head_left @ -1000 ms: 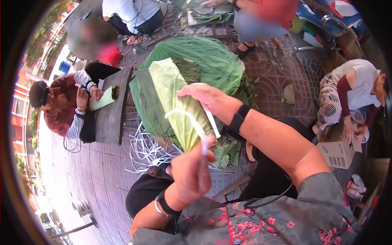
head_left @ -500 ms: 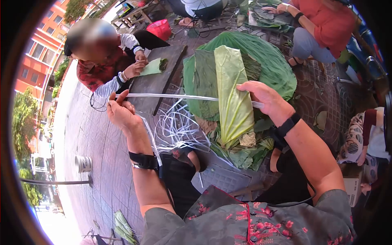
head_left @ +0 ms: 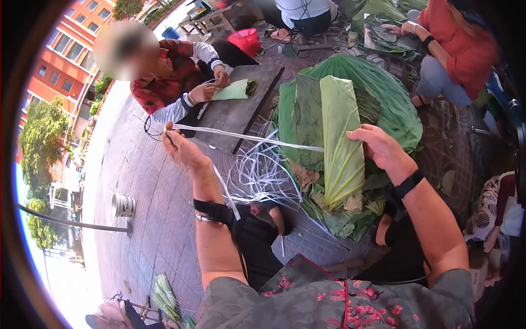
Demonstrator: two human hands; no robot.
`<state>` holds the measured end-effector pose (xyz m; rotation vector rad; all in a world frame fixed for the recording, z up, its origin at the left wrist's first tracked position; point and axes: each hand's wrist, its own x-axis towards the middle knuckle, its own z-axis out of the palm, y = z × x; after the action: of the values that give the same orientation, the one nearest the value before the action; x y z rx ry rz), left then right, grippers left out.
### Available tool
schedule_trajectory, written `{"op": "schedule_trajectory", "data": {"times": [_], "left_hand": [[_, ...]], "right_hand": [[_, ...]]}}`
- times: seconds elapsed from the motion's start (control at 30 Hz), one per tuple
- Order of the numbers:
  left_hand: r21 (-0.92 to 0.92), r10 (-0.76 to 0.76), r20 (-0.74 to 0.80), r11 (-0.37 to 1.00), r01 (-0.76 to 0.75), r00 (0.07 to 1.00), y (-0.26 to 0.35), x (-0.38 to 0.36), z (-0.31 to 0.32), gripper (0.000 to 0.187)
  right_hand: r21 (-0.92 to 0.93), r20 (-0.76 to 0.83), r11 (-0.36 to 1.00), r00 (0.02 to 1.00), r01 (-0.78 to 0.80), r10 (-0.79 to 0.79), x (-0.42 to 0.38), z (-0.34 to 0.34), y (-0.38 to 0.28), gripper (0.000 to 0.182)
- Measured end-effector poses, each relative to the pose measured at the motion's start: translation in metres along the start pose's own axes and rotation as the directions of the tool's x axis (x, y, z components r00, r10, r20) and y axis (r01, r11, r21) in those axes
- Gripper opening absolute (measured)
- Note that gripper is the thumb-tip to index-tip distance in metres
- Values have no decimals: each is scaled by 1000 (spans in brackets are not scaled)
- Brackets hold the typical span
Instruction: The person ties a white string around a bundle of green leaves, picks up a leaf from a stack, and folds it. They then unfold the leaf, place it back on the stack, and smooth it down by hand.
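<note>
My left hand (head_left: 183, 149) pinches a white plastic strip (head_left: 246, 138), which stretches taut to the right and meets the edge of a folded pale green leaf (head_left: 341, 142). A loose tail of the strip hangs below my left wrist. My right hand (head_left: 381, 147) grips the leaf's right edge, thumb on its face, the other fingers partly hidden. The folded leaf stands over a pile of large green leaves (head_left: 394, 109). Left of the pile lies a tangle of white strips (head_left: 257, 172).
Opposite, a person (head_left: 175, 82) works at a dark board (head_left: 241, 118) with a leaf piece. Another person in red (head_left: 460, 49) sits at the upper right. A red basket (head_left: 245, 41) stands behind the board, a white bucket (head_left: 123, 205) at the left.
The view has shifted, so the scene sits further right. The strip's right end, earlier showing beyond the leaf near my right hand, no longer shows there. My left hand's fingers have drawn closer together.
</note>
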<state>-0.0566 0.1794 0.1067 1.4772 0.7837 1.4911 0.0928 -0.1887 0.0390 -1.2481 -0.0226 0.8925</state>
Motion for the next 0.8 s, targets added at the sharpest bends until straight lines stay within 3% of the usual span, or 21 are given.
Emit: {"op": "schedule_trajectory", "data": {"times": [0.07,0.17,0.47,0.53,0.8], "left_hand": [[-68,92,61,994,-88,994,-22,9,-1,28],[3,90,206,996,-92,974,-10,-2,3,26],[-118,-7,428,991,64,904,-9,-13,12,20],[-122,-74,472,981,148,878,-11,-17,14,19],[-55,-172,584,967,250,793,-3,-41,25,17]], "right_hand": [[4,3,1000,1000,9,-9,1,0,1,33],[5,1,1000,1000,10,-10,0,1,0,34],[-8,5,1000,1000,13,-13,1,-1,1,35],[-17,0,1000,1000,17,-17,2,0,2,35],[-38,-9,999,1000,9,-10,1,0,2,35]]}}
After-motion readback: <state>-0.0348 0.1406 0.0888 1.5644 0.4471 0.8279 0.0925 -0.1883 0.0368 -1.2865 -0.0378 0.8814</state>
